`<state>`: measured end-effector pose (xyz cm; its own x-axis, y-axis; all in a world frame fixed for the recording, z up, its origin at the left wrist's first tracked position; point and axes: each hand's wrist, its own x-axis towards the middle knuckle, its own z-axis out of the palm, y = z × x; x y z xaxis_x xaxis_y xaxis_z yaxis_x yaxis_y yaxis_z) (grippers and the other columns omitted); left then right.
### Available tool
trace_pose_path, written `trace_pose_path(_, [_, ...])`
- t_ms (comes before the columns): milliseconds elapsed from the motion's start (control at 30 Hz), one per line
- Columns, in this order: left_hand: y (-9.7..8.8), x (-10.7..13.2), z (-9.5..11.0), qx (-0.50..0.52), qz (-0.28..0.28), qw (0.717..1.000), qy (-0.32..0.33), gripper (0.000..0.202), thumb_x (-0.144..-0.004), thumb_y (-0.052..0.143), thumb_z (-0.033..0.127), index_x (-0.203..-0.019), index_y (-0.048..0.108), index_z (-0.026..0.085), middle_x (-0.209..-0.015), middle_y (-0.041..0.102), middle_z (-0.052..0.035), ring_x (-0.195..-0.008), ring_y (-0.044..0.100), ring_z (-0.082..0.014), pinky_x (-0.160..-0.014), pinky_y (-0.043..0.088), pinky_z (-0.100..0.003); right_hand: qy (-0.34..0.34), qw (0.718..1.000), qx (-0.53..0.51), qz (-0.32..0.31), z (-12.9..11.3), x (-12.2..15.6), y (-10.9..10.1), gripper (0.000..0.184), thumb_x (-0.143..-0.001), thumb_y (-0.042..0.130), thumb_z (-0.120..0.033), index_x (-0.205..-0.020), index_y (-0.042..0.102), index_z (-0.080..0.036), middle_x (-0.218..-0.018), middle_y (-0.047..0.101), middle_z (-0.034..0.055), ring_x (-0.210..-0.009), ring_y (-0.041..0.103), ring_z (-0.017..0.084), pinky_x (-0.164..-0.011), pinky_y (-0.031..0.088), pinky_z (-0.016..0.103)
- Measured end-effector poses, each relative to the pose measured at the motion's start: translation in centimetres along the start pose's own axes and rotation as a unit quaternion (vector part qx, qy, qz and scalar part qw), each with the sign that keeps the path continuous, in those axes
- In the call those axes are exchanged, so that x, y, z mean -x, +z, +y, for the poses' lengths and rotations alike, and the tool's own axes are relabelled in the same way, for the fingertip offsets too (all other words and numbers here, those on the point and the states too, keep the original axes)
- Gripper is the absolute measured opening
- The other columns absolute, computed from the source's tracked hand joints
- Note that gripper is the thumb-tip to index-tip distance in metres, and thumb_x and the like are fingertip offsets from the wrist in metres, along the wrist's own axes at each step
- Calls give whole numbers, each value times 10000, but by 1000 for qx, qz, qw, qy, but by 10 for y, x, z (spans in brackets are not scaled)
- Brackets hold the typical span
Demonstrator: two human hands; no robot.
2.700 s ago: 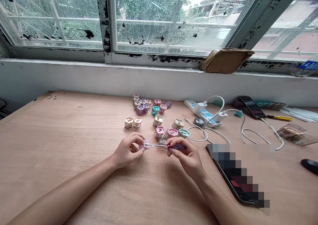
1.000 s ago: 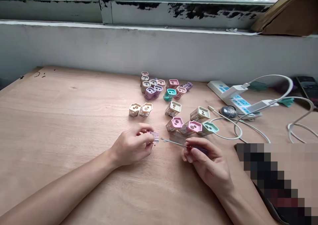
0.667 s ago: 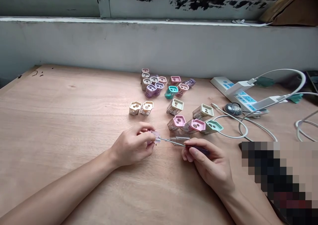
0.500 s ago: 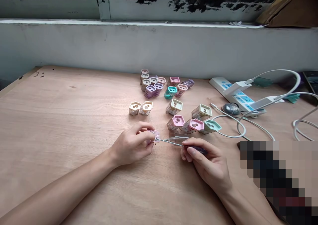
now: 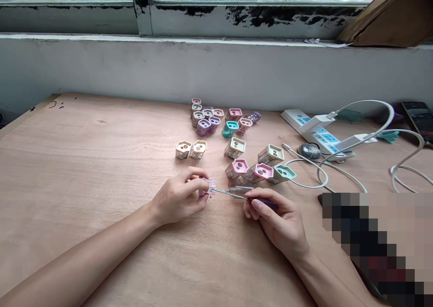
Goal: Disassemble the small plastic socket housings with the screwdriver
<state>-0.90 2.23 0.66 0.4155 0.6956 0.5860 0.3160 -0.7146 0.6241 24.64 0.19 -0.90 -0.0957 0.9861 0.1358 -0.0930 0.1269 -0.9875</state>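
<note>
Pinching small clear pink plastic housing (image 5: 209, 186) in left hand (image 5: 179, 196), fingers closed firmly around it. Right hand (image 5: 277, 219) closed on purple-handled screwdriver (image 5: 233, 195), thumb and fingers wrapped around handle, no gap showing. Shaft lying nearly level, long axis running left from right hand towards housing's right side; tip right at housing, contact too small to tell. Housing sits in left hand's grip, well away from right hand. Coloured housings (image 5: 237, 168) scattered beyond, on wooden table (image 5: 84, 162).
</note>
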Motion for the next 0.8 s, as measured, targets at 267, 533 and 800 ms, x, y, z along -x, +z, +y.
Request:
trace_pose_path(267, [1,1,-1,12,-2,1000,2,105,-892,592,115,-970,608,184,-1101,610,-90,-781,655,-115,-678,572,-225,-5,1000,-12,-3,4,1,-2,173,-863,787,-394,-926,762,-235,-650,597,21,-540,524,162,-504,460,310])
trace_pose_path(533, [1,1,-1,11,-3,1000,4,89,-882,603,109,-931,596,182,-1101,611,-90,-741,636,-105,-652,562,-220,-3,1000,-5,-13,5,2,-4,180,-868,789,-394,-936,766,-228,-655,593,19,-550,533,158,-512,443,302])
trace_pose_path(800, [1,1,-2,6,1,1000,15,115,-871,614,93,-945,600,180,-1106,612,-93,-781,660,-122,-670,570,-229,-8,1000,3,-22,7,2,-5,166,-888,771,-371,-954,764,-218,-668,591,16,-569,533,155,-524,446,298])
